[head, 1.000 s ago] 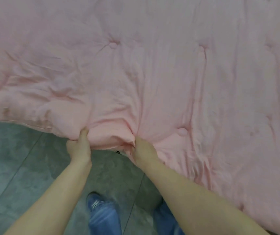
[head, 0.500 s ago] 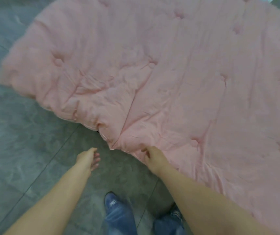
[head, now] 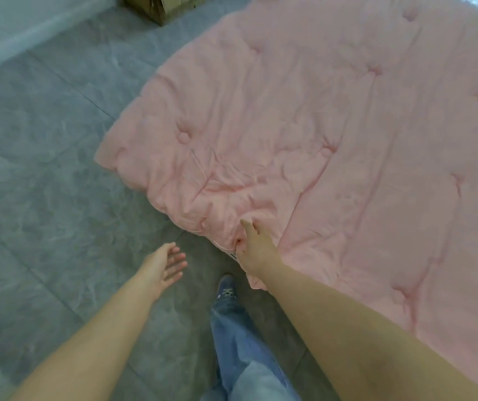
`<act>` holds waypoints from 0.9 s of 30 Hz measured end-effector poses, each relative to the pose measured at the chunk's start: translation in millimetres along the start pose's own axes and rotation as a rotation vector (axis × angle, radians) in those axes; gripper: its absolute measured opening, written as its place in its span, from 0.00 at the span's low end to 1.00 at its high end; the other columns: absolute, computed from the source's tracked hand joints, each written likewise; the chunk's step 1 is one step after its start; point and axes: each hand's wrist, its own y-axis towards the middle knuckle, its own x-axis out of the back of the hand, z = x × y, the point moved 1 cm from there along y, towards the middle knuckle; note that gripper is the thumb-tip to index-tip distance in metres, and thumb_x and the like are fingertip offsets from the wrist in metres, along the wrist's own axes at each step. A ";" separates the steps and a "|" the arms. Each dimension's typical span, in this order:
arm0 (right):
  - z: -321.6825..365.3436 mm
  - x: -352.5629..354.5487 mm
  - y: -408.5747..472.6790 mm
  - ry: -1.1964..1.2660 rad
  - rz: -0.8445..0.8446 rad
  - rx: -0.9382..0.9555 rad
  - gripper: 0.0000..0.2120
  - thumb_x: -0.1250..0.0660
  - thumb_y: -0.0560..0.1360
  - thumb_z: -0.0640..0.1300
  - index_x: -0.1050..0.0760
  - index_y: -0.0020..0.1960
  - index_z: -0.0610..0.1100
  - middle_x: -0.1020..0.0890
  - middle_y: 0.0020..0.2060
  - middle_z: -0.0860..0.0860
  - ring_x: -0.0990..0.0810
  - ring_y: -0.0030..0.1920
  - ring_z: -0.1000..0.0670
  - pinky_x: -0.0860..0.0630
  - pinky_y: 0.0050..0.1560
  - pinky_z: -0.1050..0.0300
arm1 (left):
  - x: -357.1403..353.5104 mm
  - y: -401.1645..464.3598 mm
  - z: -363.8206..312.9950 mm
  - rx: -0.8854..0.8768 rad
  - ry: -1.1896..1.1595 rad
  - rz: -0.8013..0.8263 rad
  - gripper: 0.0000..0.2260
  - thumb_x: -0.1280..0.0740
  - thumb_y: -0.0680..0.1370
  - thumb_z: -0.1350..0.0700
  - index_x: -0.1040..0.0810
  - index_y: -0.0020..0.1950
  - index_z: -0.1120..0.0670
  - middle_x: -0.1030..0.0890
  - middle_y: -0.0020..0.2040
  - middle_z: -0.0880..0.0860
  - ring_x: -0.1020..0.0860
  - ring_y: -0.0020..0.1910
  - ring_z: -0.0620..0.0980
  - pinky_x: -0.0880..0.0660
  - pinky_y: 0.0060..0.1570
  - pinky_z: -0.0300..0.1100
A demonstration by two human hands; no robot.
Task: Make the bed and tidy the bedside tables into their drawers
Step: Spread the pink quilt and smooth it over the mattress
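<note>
Home bedroom: pink tufted quilt (head: 333, 134) spread over bed, grey tile floor (head: 43, 183), white baseboard (head: 29, 33)

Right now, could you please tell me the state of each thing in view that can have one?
Pink quilt: spread flat, rumpled at its near edge.
Left hand: open, empty, above the floor, clear of the quilt.
Right hand: at the quilt's near edge, forefinger out, other fingers curled into the fabric.
Cardboard box: on the floor; open or closed cannot be told.

Pink quilt (head: 333, 146) over bed
</note>
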 end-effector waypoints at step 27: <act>143.3 -63.6 170.5 -0.364 -0.156 -0.255 0.50 0.34 0.56 0.73 0.41 0.72 0.53 0.33 0.67 0.46 0.35 0.69 0.39 0.38 0.64 0.28 | 34.1 185.0 -256.1 0.245 -0.237 -0.010 0.26 0.32 0.68 0.33 0.27 0.57 0.49 0.22 0.50 0.51 0.24 0.51 0.54 0.29 0.59 0.54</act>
